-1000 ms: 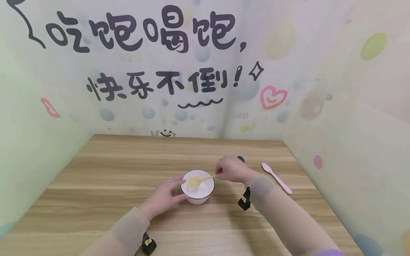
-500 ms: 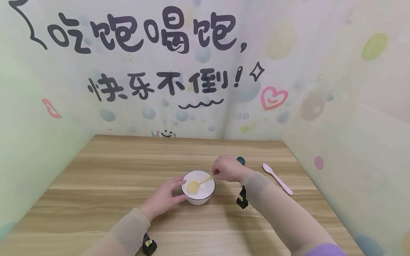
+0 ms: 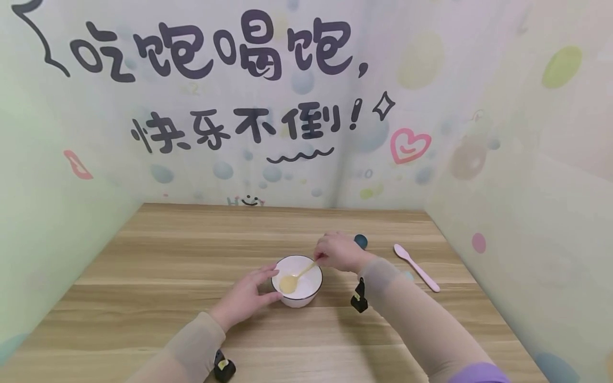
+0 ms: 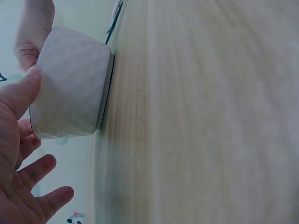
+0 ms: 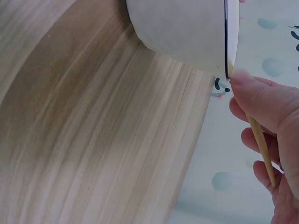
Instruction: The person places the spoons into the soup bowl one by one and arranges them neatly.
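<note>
**Bowl steadied, spoon dipped in: how the two will handle**

Nearest the person, toward the front edge of the counter (image 3: 143,255), the left hand (image 3: 244,298) lies beside the bowl (image 3: 297,280) with fingers fairly straight. Its thumb (image 4: 21,93) touches the bowl's side wall, as the left wrist view shows, while the other fingers spread loosely and grasp nothing. The bowl stands upright about midway across the counter, somewhat nearer the front edge than the back.

The bowl looks like glazed white ceramic with a dark rim: stiff, probably fairly heavy for its size, smooth and therefore slippery, and likely to chip if knocked. A flat hand against the wall seems enough to steady it; lifting it would call for a hold around the wall or under the rim.

Just behind the bowl's right side, the right hand (image 3: 337,252) pinches the handle of a pale yellow spoon (image 3: 293,280), whose scoop rests down inside the bowl. In the right wrist view the thin handle (image 5: 259,140) runs between thumb and fingers. The spoon appears light and rigid, plastic or wood, best held far up the handle as it is now.

Farther right, a pink spoon (image 3: 415,266) lies flat on the counter, well apart from the bowl. A small dark round thing (image 3: 361,241) sits behind the right hand, too small to identify.
</note>
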`<state>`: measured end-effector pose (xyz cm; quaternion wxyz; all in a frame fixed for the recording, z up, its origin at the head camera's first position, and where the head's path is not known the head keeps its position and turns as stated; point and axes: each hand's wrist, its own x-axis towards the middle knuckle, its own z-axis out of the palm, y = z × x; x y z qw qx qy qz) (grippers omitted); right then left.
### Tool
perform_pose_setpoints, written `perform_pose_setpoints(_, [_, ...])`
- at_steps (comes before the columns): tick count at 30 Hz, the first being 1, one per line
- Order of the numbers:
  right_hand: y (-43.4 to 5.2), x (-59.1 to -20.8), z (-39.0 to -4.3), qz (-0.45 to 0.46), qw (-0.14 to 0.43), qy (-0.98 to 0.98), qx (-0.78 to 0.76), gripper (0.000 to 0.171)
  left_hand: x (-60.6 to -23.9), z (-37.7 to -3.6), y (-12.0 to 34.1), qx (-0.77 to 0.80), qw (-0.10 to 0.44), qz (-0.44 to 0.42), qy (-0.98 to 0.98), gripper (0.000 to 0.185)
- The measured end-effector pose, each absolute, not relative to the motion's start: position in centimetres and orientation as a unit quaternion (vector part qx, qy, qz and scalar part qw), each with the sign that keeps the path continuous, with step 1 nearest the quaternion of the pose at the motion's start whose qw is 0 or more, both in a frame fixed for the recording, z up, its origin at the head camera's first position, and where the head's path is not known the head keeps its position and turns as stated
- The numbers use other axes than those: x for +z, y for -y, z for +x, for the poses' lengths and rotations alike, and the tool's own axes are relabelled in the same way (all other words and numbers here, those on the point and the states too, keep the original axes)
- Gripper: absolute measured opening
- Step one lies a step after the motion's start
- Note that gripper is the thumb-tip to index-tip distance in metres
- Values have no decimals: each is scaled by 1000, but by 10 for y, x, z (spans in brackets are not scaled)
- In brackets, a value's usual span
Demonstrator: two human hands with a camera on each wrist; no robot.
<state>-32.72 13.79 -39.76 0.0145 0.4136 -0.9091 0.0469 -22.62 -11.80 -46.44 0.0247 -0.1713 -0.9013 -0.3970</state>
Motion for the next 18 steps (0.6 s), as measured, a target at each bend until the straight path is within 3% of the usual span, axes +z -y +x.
perform_pose_setpoints(18, [-136,-406,-332,418,74,902,77,7,-465,-227,118,-396,31,-181,900,61])
